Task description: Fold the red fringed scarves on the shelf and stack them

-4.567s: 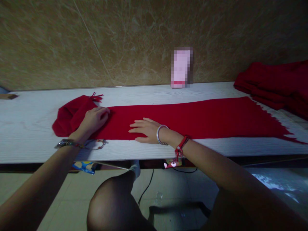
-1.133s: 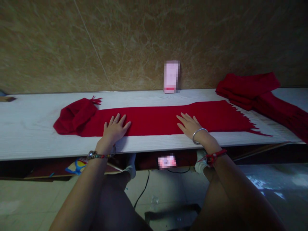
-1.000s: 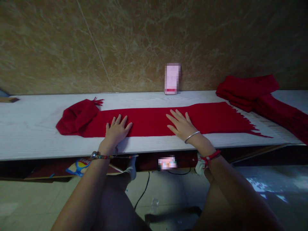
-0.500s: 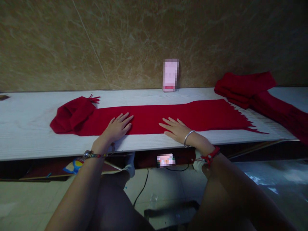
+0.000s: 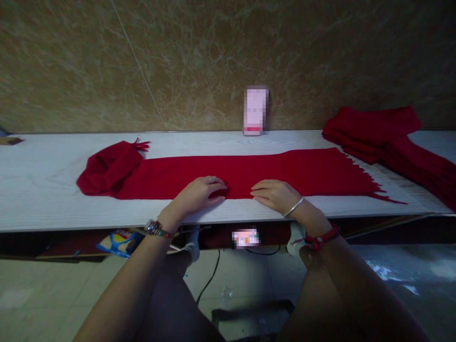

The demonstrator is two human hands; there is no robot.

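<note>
A long red scarf (image 5: pixel 249 171) lies flat along the white table, its fringed end on the right and its left end bunched into loose folds. My left hand (image 5: pixel 199 192) rests on the scarf's near edge, fingers bent and close together, the thumb apart from them. Facing it, my right hand (image 5: pixel 276 194) lies on the same edge with its fingers stretched towards the left hand; its thumb is mostly hidden. Between the hands the cloth stays flat, with no part lifted.
More red fabric (image 5: pixel 370 128) lies folded at the right. A pink, blurred phone-like object (image 5: pixel 255 111) leans on the marbled wall (image 5: pixel 199 61). Beneath the white table (image 5: pixel 46 185), a blue snack bag (image 5: pixel 119 242) and a blurred lit screen (image 5: pixel 245 237) sit on a low shelf.
Both hands have slid inward along the scarf towards each other and nearer its front edge. Their spread fingers have drawn together. The scarf keeps its shape.
</note>
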